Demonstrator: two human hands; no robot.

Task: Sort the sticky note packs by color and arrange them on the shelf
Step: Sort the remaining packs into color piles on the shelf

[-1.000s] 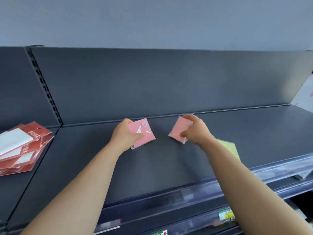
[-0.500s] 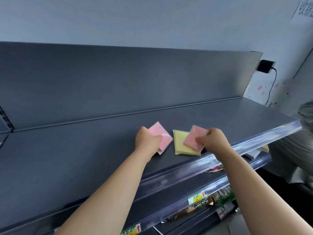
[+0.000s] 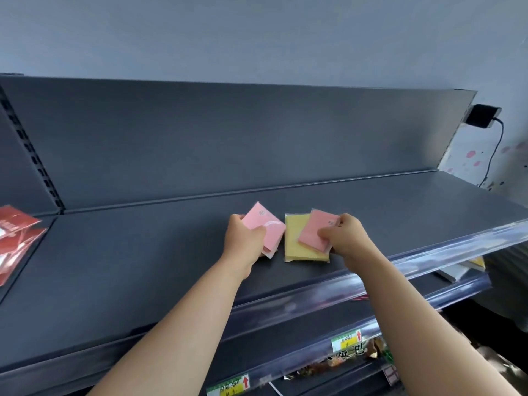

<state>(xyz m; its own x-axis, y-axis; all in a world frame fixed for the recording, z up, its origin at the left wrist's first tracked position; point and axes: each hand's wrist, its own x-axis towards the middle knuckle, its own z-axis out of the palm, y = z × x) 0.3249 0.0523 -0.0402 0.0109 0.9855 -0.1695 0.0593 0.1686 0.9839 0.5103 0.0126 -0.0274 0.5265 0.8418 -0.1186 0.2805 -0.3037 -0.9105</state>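
Gripping one pink pack apiece, both hands are busy over the dark shelf (image 3: 143, 267). The yellow pack (image 3: 297, 248) lies flat on the shelf and serves as the marker for everything else. Just left of it, the left hand (image 3: 243, 238) has its fingers curled round the lower corner of the light pink pack (image 3: 267, 224), which is tilted; whether the two packs touch cannot be made out. Across the yellow pack's upper right part lies the darker pink pack (image 3: 315, 228), pinched at its right edge by the right hand (image 3: 343, 238), thumb on top. The clear front rail (image 3: 428, 252) runs just in front of the yellow pack, and a pile of red packets (image 3: 17, 241) sits well to its left.

These packs look thin and light, likely small stiff blocks of paper that bend only a little. The wrapping is glossy (a bright glint shows on the light pink one), so it is probably slippery under the fingers. A pinch at an edge or corner, thumb above and fingers below, should hold well; pressing flat on top would likely make a pack skate across the smooth shelf. The two pinks differ in shade, so they may belong in separate piles beside the yellow pack.
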